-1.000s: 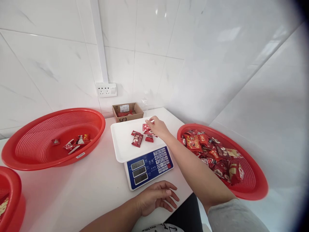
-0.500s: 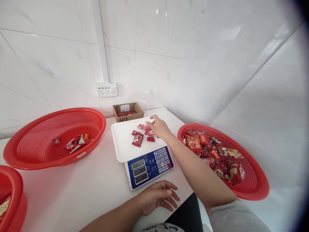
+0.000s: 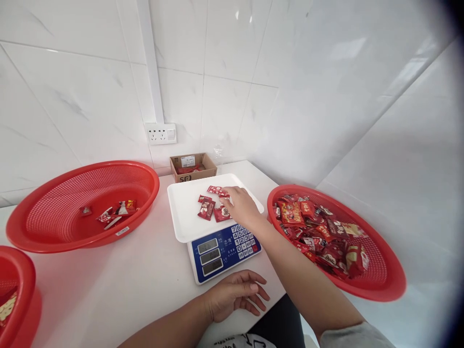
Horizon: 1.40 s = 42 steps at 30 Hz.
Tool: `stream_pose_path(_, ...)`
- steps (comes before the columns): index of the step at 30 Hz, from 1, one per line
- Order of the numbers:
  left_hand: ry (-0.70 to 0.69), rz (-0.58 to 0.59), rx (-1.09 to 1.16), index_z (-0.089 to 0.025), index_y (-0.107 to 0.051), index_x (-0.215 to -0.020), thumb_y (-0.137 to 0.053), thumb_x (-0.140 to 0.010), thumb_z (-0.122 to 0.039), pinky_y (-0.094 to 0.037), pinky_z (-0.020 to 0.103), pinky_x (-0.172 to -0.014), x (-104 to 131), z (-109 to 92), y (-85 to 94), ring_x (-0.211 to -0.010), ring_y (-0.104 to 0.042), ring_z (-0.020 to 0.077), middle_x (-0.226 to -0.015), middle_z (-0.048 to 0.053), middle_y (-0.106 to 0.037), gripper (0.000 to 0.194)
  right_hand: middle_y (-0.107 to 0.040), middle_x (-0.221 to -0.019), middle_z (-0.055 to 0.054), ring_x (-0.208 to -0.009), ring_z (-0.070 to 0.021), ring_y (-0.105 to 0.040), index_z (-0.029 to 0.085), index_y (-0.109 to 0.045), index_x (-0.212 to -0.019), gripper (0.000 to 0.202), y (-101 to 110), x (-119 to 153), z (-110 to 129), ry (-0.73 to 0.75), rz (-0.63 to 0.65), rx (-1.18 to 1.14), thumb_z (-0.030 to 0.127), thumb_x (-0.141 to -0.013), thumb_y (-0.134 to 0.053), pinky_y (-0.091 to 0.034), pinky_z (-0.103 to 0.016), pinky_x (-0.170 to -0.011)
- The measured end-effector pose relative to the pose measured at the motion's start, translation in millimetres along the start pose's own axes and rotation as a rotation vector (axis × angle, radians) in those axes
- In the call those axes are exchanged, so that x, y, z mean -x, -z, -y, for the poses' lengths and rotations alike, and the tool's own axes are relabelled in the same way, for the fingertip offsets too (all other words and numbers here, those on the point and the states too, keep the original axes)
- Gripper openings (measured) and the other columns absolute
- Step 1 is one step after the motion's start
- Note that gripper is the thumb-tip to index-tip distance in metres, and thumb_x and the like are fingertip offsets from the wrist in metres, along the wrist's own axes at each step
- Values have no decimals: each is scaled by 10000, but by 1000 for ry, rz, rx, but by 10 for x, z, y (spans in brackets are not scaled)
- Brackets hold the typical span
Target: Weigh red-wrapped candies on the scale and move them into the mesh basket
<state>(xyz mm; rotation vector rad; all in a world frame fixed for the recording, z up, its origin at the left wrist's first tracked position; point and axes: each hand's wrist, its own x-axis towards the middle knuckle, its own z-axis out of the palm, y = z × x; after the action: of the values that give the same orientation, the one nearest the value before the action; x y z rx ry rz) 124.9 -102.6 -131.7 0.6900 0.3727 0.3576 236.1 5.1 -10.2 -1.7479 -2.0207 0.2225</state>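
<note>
Scale (image 3: 225, 256): bears red packets (image 3: 206, 209) on top
Right hand (image 3: 239, 207): half-curled above the scale, at the packets; cannot tell if gripping
Left hand (image 3: 234, 296): loosely open, holding nothing, before the scale

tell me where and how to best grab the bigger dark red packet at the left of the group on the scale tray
Likely best pinched at its near left corner, coming from that side: the dark red packet looks flat on the white tray, with bare surface there. Other packets lie close behind and to its right, where the right hand is.
</note>
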Motion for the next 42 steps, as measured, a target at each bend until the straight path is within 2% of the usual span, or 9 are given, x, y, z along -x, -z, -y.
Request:
stream_pose_path(3,0,-2,-4,-147,-648,-982,-795,-661,-394,-475,292,-665,-3,-1,-5,-703,-655,161,-876,85,-690,431,-532,-1335,-131,-1274,-280,-430,170,-545,-1269,375,-24,83,-63,48,67,7,237,-901,-514,-356,-411,-1042)
stream_pose_path(9,1,8,-5,-142,-643,-999,-781,-685,-373,-475,301,-676,-2,2,3,-718,-654,167,-888,89,-687,414,-483,-1386,-140,-1258,-254,-485,168,-485,-1343,453,-32,187,-131,34,136,-17,215,-893,-495,-404,-411,-1029)
stream_pose_path(12,0,12,-9,-142,-643,-999,-783,-681,-373,-475,301,-681,-4,5,13,-721,-653,166,-886,88,-686,417,-366,-1502,-91,-1393,-271,-303,236,-494,-1355,484,-70,178,-29,113,173,-15,270,-876,-555,-291,-447,-1117)
stream_pose_path(15,-2,11,-14,-143,-646,-1002,-787,-673,-381,-473,296,-678,-7,6,15,-718,-650,162,-890,91,-687,430,-232,-1575,-49,-1450,-346,-99,299,-490,-1367,511,-137,173,93,217,297,14,432,-878,-564,-150,-573,-1135)
stream_pose_path(17,-3,8,-14,-143,-647,-1007,-784,-678,-384,-472,294,-678,-5,5,10,-719,-650,161,-893,91,-686,430,-238,-1574,-49,-1448,-378,-50,307,-482,-1375,515,-174,180,128,234,352,28,504,-899,-505,-95,-636,-1113)
stream_pose_path(25,-6,14,-5,-146,-652,-995,-780,-681,-375,-467,291,-670,10,1,-8,-709,-646,160,-877,82,-684,409,-518,-1353,-114,-1304,-295,-413,236,-599,-1192,364,-116,177,59,188,250,-20,454,-911,-521,-244,-592,-1078)
stream_pose_path(32,-9,15,-23,-149,-647,-993,-781,-675,-389,-478,286,-666,-10,9,11,-704,-647,154,-885,87,-687,420,-78,-1603,-103,-1449,-376,22,303,-311,-1465,671,-229,-101,48,45,291,30,627,-886,-415,-99,-655,-1090)
stream_pose_path(38,-17,23,-34,-147,-645,-1002,-771,-688,-376,-476,284,-661,-16,24,22,-706,-647,157,-881,87,-682,409,-268,-1563,-72,-1447,-376,-44,310,-435,-1406,626,-337,-215,130,130,353,44,636,-872,-419,-92,-646,-1095)
stream_pose_path(42,-19,18,-36,-141,-641,-1008,-764,-696,-372,-474,297,-673,-10,17,22,-716,-650,165,-897,96,-680,407,-224,-1578,-60,-1453,-355,-37,307,-437,-1405,593,-226,-116,149,172,339,3,608,-896,-397,-93,-641,-1105)
